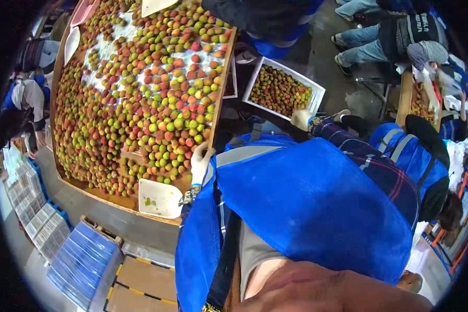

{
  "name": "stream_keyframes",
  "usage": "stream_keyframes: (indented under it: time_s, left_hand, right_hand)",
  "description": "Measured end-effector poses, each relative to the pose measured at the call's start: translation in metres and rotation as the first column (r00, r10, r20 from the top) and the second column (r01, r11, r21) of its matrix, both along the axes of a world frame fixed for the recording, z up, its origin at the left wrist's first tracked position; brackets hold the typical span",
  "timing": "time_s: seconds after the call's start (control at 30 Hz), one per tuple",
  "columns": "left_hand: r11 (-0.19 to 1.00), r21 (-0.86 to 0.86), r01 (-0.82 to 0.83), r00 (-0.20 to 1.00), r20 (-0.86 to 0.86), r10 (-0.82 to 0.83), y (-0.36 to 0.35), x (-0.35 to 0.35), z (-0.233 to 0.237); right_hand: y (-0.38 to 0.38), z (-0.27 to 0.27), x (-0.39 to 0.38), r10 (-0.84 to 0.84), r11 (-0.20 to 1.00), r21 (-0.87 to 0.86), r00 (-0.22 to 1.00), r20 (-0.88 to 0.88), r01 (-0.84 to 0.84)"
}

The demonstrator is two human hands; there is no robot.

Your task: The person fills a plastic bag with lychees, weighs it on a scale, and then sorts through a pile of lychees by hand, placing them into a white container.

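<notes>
My left hand (198, 162), in a white glove, is at the right edge of a wide wooden sorting table (225, 78). Its fingers are curled in; what they hold, if anything, is hidden. Red and green round fruits that look like lychees (164, 99) cover the tabletop. A white plastic tray (161, 200) with a few green scraps in it sits at the table's near corner, beside my left wrist. My right hand (300, 119) is at the near rim of a white crate (320, 95) filled with the same kind of fruit. Motion blurs its fingers.
Another person in dark clothing (265, 21) stands beyond the crate. More people (369, 41) work at the right, near another fruit table (405, 99). Stacked crates (28, 203), a blue wrapped stack (86, 262) and cardboard boxes (140, 286) stand at lower left.
</notes>
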State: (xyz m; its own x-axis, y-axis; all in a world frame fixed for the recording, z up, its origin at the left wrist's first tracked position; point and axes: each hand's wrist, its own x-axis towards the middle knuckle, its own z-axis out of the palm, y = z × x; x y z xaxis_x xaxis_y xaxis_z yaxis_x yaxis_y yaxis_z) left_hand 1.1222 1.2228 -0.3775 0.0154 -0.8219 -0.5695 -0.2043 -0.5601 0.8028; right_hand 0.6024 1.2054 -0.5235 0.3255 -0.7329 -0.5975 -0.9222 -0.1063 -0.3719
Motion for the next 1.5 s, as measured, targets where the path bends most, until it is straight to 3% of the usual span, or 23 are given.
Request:
stream_keyframes:
  time_s: [0.07, 0.13, 0.17, 0.2, 0.3, 0.37, 0.43, 0.47, 0.53, 0.57, 0.6, 0.63, 0.67, 0.7, 0.77, 0.83, 0.9, 0.97, 1.03, 1.2, 1.3, 1.37, 1.5]
  left_hand:
    - [0.997, 0.078, -0.025, 0.995, -0.093, 0.033, 0.006, 0.015, -0.023]
    - [0.988, 0.152, -0.016, 0.988, -0.148, 0.039, -0.004, 0.004, 0.003]
    - [0.990, 0.143, -0.002, 0.989, -0.148, 0.023, -0.007, 0.005, 0.007]
    - [0.990, 0.140, 0.002, 0.991, -0.134, 0.017, -0.008, 0.000, 0.015]
    - [0.985, 0.164, -0.054, 0.994, -0.083, 0.069, -0.012, -0.022, 0.069]
    - [0.997, 0.072, -0.022, 1.000, -0.007, 0.023, -0.009, -0.026, 0.076]
    - [0.981, 0.185, -0.064, 0.995, -0.067, 0.077, -0.005, -0.018, 0.065]
    - [0.984, 0.159, -0.078, 0.996, -0.038, 0.085, -0.008, -0.022, 0.071]
    - [0.975, 0.134, -0.175, 0.981, -0.059, 0.184, -0.003, -0.026, 0.061]
    - [0.993, 0.093, -0.073, 0.997, 0.043, 0.069, 0.000, -0.016, 0.043]
    - [0.999, -0.026, 0.026, 0.990, 0.138, -0.022, 0.004, -0.010, 0.032]
    - [0.981, -0.135, 0.137, 0.965, 0.242, -0.101, 0.005, -0.006, 0.024]
    - [0.991, -0.056, 0.125, 0.965, 0.239, -0.108, -0.001, -0.010, 0.056]
    - [0.989, -0.094, 0.113, 0.957, 0.280, -0.083, 0.003, -0.010, 0.058]
    - [0.978, -0.113, 0.176, 0.983, 0.079, -0.167, 0.001, 0.008, 0.055]
    - [0.988, -0.145, 0.043, 0.999, -0.008, -0.044, 0.001, 0.026, 0.033]
    - [0.993, -0.116, 0.013, 0.999, 0.032, -0.009, -0.017, 0.062, 0.045]
    - [0.971, -0.151, -0.187, 0.979, 0.055, 0.198, -0.031, 0.098, 0.059]
    - [0.946, -0.212, -0.245, 0.938, 0.193, 0.287, -0.041, 0.135, 0.027]
    - [0.853, -0.224, -0.472, 0.875, -0.003, 0.484, -0.062, 0.170, 0.046]
    - [0.808, -0.260, -0.530, 0.835, 0.005, 0.549, -0.059, 0.164, 0.044]
    - [0.799, -0.168, -0.577, 0.806, 0.041, 0.591, -0.058, 0.151, 0.055]
    - [0.723, -0.040, -0.689, 0.724, -0.009, 0.690, -0.043, 0.121, 0.055]
  right_hand:
    - [-0.002, -0.041, 0.003, 0.474, 0.867, 0.298, 0.845, -0.248, -0.399]
    - [-0.027, -0.026, 0.030, 0.080, 0.996, 0.059, 0.979, -0.187, -0.070]
    - [-0.048, -0.029, 0.047, 0.114, 0.993, 0.019, 0.980, -0.160, -0.113]
    - [-0.067, -0.014, 0.061, -0.045, 0.991, -0.122, 0.994, 0.101, 0.057]
    - [-0.128, 0.002, 0.126, -0.202, 0.926, -0.115, 0.728, 0.655, 0.360]
    - [-0.162, -0.026, 0.142, -0.112, 0.972, -0.089, 0.767, 0.631, 0.215]
    - [-0.160, 0.025, 0.143, 0.162, 0.870, -0.486, 0.890, 0.427, 0.075]
    - [-0.172, 0.015, 0.148, 0.229, 0.914, -0.392, 0.930, 0.286, -0.104]
    - [-0.167, 0.001, 0.156, 0.197, 0.929, -0.355, 0.952, 0.233, -0.106]
    - [-0.158, 0.014, 0.159, -0.340, 0.940, 0.146, 0.878, 0.338, 0.308]
    - [-0.145, -0.029, 0.146, 0.061, 0.984, -0.179, 0.934, 0.352, 0.003]
    - [-0.138, -0.010, 0.144, 0.391, 0.887, -0.367, 0.880, 0.271, -0.281]
    - [-0.123, 0.013, 0.148, 0.241, 0.955, -0.260, 0.890, 0.388, -0.145]
    - [-0.123, 0.038, 0.149, 0.514, 0.843, -0.298, 0.834, 0.203, -0.447]
    - [-0.109, 0.104, 0.177, -0.179, 0.955, 0.287, 0.912, 0.370, 0.071]
    - [-0.111, 0.155, 0.212, -0.266, 0.912, 0.387, 0.914, 0.306, 0.135]
    - [-0.123, 0.150, 0.234, -0.158, 0.956, 0.294, 0.854, 0.496, 0.006]
    - [-0.157, 0.195, 0.286, -0.018, 0.924, 0.359, 0.924, 0.382, -0.131]
    - [-0.176, 0.225, 0.351, -0.037, 0.981, 0.182, 0.843, 0.537, -0.073]
    - [-0.259, 0.294, 0.535, 0.316, 0.934, -0.019, 0.797, 0.515, -0.358]
    - [-0.321, 0.240, 0.649, 0.553, 0.833, -0.351, 0.608, 0.570, -0.428]
    - [-0.357, 0.186, 0.725, 0.609, 0.778, -0.560, 0.557, 0.564, -0.284]
    - [-0.403, 0.108, 0.808, 0.683, 0.717, -0.452, 0.667, 0.299, -0.531]
